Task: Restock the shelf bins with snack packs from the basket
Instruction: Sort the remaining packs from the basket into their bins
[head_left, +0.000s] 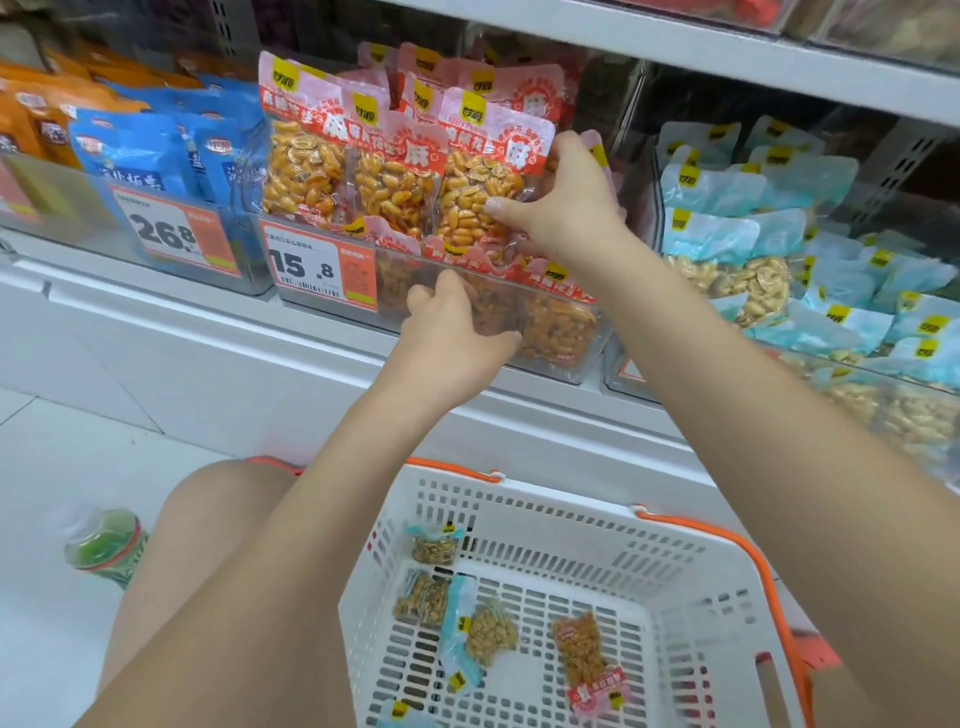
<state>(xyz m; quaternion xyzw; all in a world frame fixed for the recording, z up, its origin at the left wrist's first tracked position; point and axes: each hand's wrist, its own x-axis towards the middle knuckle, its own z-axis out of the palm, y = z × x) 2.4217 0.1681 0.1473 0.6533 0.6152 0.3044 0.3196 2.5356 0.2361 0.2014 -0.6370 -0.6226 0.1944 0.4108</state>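
Clear shelf bin (550, 332), price tag 15.8: stocked with red-and-pink peanut packs (306, 156) standing upright. Right hand (566, 208): fingers curled round the rightmost front pack (478, 192), thumb on its face. Left hand (452, 327): just below the right, fingers hooked over the bin's front wall. White basket (701, 566) with orange handles: on the floor beneath both forearms, holding a few small packs, one red pack (582, 649) among them. Blue packs (727, 187): next bin, right of the right hand.

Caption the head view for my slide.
Both hands straighten red peanut packs in a shelf bin above a white basket.
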